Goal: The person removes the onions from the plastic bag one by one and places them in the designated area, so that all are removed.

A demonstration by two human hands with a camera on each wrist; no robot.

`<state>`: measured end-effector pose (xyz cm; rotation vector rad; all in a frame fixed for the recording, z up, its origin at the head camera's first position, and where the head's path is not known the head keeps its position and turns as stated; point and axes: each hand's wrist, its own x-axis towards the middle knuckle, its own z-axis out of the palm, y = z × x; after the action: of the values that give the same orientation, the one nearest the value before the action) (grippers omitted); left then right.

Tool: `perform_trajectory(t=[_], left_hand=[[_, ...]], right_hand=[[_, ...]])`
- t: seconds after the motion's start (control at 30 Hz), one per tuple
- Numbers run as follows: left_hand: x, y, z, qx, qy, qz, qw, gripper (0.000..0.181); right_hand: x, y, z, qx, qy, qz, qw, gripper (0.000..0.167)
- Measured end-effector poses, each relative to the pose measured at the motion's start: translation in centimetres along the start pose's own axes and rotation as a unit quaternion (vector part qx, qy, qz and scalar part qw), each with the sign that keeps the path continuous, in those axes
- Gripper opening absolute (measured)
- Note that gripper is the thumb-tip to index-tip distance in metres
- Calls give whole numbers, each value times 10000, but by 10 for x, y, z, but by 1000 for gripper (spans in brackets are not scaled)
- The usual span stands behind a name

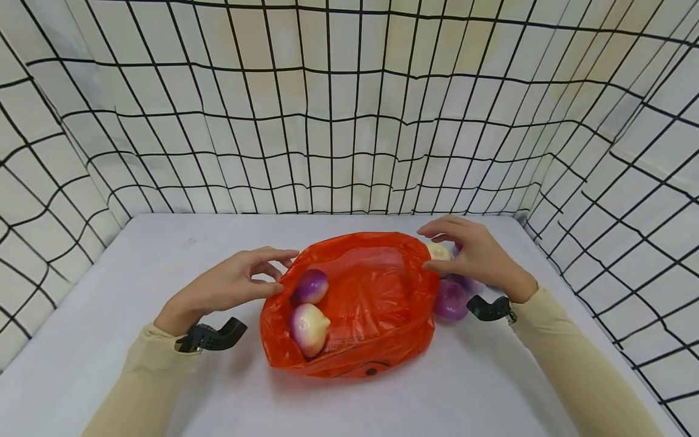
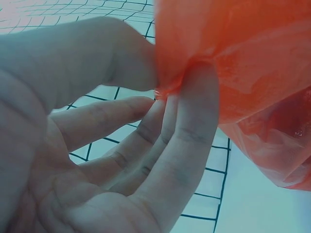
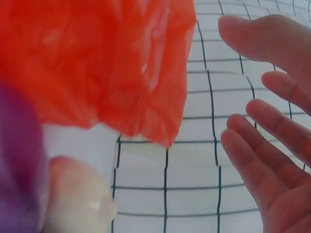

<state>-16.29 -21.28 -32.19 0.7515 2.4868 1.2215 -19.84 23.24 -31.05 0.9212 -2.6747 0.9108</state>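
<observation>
A red plastic bag (image 1: pixel 377 291) lies on the white table with its mouth spread wide. Inside, at its left end, sit a purple onion (image 1: pixel 312 286) and a pale, purple-tinged onion (image 1: pixel 309 329). My left hand (image 1: pixel 235 280) pinches the bag's left edge between thumb and fingers, as the left wrist view of the gathered plastic (image 2: pixel 194 43) confirms. Beside the bag's right edge, my right hand (image 1: pixel 469 249) has its fingers spread and holds nothing; a gap to the bag shows in the right wrist view. Under it, partly hidden, lie a purple onion (image 1: pixel 452 300) and a pale onion (image 1: pixel 439 251).
A black-lined net (image 1: pixel 355 121) rises behind the white table (image 1: pixel 191 237) and along both sides. Each wrist wears a black camera mount, one on the left (image 1: pixel 213 337) and one on the right (image 1: pixel 491 308). More purple onions lie partly covered by the right hand.
</observation>
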Motion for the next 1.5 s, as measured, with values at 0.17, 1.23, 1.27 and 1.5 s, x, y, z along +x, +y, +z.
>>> perform_trajectory(t=[0.17,1.23,1.27,1.5], left_hand=[[0,0,0,-38,2,8,10000,58],[-3,1,-3,-127,54,-64,9999,60],[-3,1,-3,-120,57,-55,9999,60],[-3,1,-2,-117,58,-55,9999,60]], right_hand=[[11,-11,5,-24,14,-474,9989,56],[62,-65,62,339,-1180,-1385,9827,45],[63,-65,63,377,-1231,-1379,9820,45],[64,-66,77,698,-1544,-1313,9768,44]])
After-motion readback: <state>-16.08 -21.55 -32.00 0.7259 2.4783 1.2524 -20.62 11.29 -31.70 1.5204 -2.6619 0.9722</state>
